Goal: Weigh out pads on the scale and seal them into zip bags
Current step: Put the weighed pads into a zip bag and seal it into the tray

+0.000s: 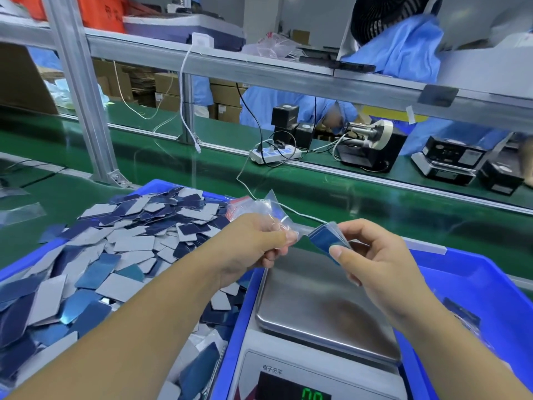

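My left hand (253,241) pinches a clear zip bag (266,210) by its mouth, above the far edge of the scale. My right hand (372,255) grips a small stack of blue pads (324,241), whose end points at the bag's opening. Below both hands sits the scale (323,307) with a bare steel pan and a green display (311,395). A blue bin (150,187) on the left holds a heap of several loose blue and grey pads (124,249).
A second blue bin (476,281) stands at the right with filled bags inside. Beyond runs a green conveyor (346,194) with a power strip (274,154), a tape dispenser (372,145) and another scale (447,163). People in blue coats work opposite.
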The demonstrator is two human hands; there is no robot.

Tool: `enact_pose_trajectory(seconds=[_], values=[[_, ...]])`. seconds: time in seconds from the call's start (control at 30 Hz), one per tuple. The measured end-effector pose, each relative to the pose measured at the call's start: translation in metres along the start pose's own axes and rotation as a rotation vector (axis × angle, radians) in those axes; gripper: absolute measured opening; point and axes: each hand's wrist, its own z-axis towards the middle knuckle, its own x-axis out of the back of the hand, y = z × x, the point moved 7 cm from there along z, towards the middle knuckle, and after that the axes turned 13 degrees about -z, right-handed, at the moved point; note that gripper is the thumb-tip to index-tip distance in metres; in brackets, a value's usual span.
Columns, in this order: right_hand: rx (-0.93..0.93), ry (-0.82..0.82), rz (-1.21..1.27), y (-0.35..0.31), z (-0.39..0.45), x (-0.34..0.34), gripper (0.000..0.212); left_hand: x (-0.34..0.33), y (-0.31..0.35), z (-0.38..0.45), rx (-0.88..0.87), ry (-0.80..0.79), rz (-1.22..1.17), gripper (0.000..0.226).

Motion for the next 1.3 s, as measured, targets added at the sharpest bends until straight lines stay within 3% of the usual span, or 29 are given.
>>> enact_pose_trajectory(seconds=[0.13, 0.3, 0.47, 0.57, 0.77, 0.87, 1.07, 1.23, 1.3], values=[[0.016, -0.021, -0.058, 0.003, 0.000, -0.003, 0.020, -0.004, 0.001, 0.000, -0.012, -0.030, -0.051, 0.025], [0.013, -0.025, -0.097, 0.007, 0.001, -0.002, 0.019, -0.002, 0.000, 0.002, -0.039, 0.039, -0.047, 0.049], [0.024, -0.017, -0.307, 0.008, 0.001, 0.000, 0.020, 0.002, -0.006, 0.003, 0.002, 0.037, -0.035, 0.006], [0.066, -0.106, -0.590, 0.009, -0.001, -0.008, 0.024, 0.000, -0.008, 0.004, 0.005, 0.018, -0.015, 0.006], [0.091, -0.262, -0.813, 0.015, -0.004, -0.019, 0.020, 0.005, 0.001, 0.003, -0.068, 0.076, 0.123, 0.055], [0.109, -0.254, -0.829, 0.014, -0.004, -0.019, 0.018, 0.010, -0.002, 0.006, -0.061, 0.161, 0.097, 0.058], [0.077, -0.129, -0.658, 0.008, -0.002, -0.014, 0.014, 0.001, -0.002, 0.006, -0.118, 0.037, 0.092, 0.018], [0.034, -0.021, -0.289, -0.001, -0.004, -0.006, 0.014, 0.009, 0.003, 0.005, -0.135, 0.164, 0.140, 0.051], [0.005, -0.017, -0.196, 0.000, -0.004, -0.007, 0.018, 0.008, 0.003, 0.004, -0.119, 0.173, 0.128, 0.051]])
